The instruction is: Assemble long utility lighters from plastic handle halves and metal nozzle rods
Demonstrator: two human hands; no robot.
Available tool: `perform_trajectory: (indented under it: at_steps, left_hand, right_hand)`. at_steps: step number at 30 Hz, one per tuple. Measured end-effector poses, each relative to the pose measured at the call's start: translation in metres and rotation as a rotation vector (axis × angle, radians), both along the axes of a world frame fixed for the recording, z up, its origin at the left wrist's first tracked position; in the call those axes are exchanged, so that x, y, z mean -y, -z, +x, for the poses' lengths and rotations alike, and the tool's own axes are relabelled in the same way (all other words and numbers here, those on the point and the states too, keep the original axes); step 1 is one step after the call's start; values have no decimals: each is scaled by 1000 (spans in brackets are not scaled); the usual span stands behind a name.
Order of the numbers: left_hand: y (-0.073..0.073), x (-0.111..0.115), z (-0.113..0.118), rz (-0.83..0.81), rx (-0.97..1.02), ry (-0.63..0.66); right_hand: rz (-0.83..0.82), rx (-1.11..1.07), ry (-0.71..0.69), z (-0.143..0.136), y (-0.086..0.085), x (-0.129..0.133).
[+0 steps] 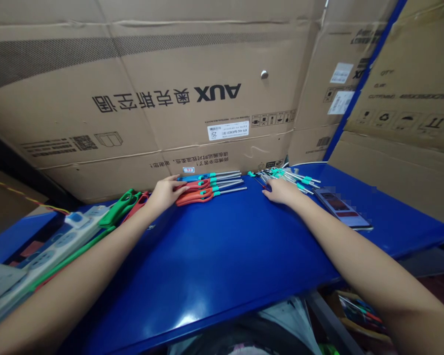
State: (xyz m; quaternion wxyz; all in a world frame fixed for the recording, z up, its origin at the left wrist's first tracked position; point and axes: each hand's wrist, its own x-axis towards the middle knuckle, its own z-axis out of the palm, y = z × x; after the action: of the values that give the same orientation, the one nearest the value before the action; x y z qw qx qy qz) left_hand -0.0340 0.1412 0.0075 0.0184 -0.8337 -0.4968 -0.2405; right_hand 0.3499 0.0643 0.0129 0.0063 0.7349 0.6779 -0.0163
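Note:
On the blue table (214, 256), several long lighters lie side by side near the back, with orange (195, 196), red and blue handles and metal tubes pointing right. My left hand (167, 192) rests at their handle ends, thumb and fingers apart around the red handle's end. My right hand (281, 191) is over a pile of metal tubes with teal parts (299, 178) at the back right. Its fingers are bent down beside a thin dark rod with a red end; whether they grip it is hidden.
Cardboard (151, 64) stands behind the table. A phone (342, 209) lies right of the tubes. At the left are a power strip (48, 256), green-handled scissors (122, 207) and red handles. A bin with tools (362, 310) sits below right.

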Motion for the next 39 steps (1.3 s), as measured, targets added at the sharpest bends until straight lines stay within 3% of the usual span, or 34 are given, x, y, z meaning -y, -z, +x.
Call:
perform_trajectory:
  at_steps: [8,14,17,22,27,32,39]
  left_hand:
    - [-10,11,7,3,8,-24]
    - [-33,35,5,86,75,-44]
    - [-49,48,-7,71,-23,-89]
    - [-65,57,-49,-131,-292,-348]
    - [-58,58,-86,-215,-389,-558]
    - [-50,58,-108,-267,-424,-632]
    - [-39,48,-125,-282,-436,-654]
  right_hand:
    - [8,0,-4,1,1,0]
    - [42,7,-3,1,1,1]
    - [83,11,9,0,0,3]
    - [169,-1,-42,-5,-5,6]
    - [268,-89,-202,-19,-1,10]
    - [296,-115,-362,-31,7,15]
    - [299,-132,-445,-35,12,16]
